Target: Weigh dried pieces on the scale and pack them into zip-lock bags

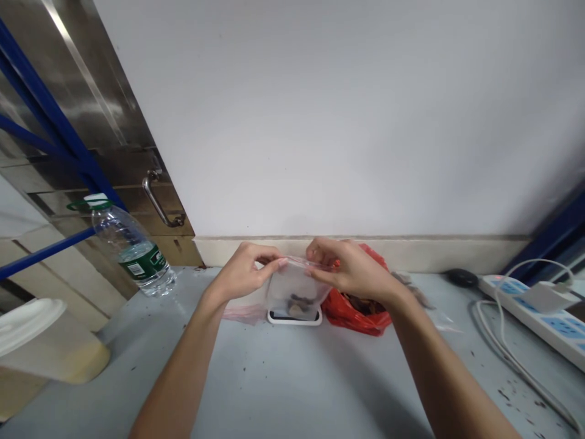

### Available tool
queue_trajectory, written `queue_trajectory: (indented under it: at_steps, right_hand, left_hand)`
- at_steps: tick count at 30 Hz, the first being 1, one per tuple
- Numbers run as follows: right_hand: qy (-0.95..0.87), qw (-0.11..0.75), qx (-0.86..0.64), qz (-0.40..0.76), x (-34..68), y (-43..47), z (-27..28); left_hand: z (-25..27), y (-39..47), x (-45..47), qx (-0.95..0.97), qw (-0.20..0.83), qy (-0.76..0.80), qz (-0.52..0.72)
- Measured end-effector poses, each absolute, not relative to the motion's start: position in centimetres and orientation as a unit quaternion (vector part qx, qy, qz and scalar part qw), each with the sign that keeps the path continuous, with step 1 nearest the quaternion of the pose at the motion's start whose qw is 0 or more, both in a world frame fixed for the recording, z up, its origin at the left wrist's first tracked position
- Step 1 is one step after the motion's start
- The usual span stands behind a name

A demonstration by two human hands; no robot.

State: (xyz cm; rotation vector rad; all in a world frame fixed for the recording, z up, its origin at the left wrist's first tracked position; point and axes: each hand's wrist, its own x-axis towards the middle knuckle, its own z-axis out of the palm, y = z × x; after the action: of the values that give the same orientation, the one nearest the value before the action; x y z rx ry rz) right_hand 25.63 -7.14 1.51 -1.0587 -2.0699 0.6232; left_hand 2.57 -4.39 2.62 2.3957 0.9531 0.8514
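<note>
Soft light casts blurry shadows on the table [274,378]; frame edges stretch.

**Grey-Blue Desk [278,384] Lined From End to End**

A green-labelled water bottle [144,262] and a lidded plastic tub [55,344] are carried at the left. Farther back, pink-edged plastic bags [244,313], a flat white-rimmed device [295,322] and a red plastic bag [365,323] are set. A white power strip [560,333] is laid at the right, dark crumbs [504,395] scattered nearby.

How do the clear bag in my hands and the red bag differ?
The clear bag is see-through, while the red bag is brightly coloured. Your left hand and right hand hold the clear bag by its top, while the red bag sits crumpled on the table. Both contain brownish pieces.
</note>
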Motion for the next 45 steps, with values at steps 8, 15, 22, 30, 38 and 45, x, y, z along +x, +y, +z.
queue_trajectory:
  at_steps: [8,15,22,30,38,45]
  right_hand:
    - [-0.829,0.340,-0.398,0.196,24.5,-6.8,0.9]
    - [-0.821,0.367,-0.376,0.225,24.6,-6.6,0.5]
    - [-0.805,0.381,-0.377,0.256,24.4,-6.9,0.8]
    - [-0.814,0.372,-0.383,0.227,24.6,-6.8,0.8]
    - [-0.795,0.364,-0.439,0.206,25.9,-6.7,0.9]
    - [-0.799,0.384,-0.410,0.216,25.1,-7.2,1.4]
  left_hand:
    - [2.1,-4.7,3.7,0.887,0.191,0.303,0.292]
    - [1.9,-4.5,3.7,0.852,0.223,0.285,0.378]
    - [1.8,-4.5,3.7,0.862,0.223,0.283,0.356]
    - [1.5,-4.5,4.0,0.886,0.187,0.274,0.324]
    - [2.0,-3.9,2.7,0.855,0.197,0.314,0.363]
    - [1.8,-4.0,3.4,0.892,0.152,0.273,0.326]
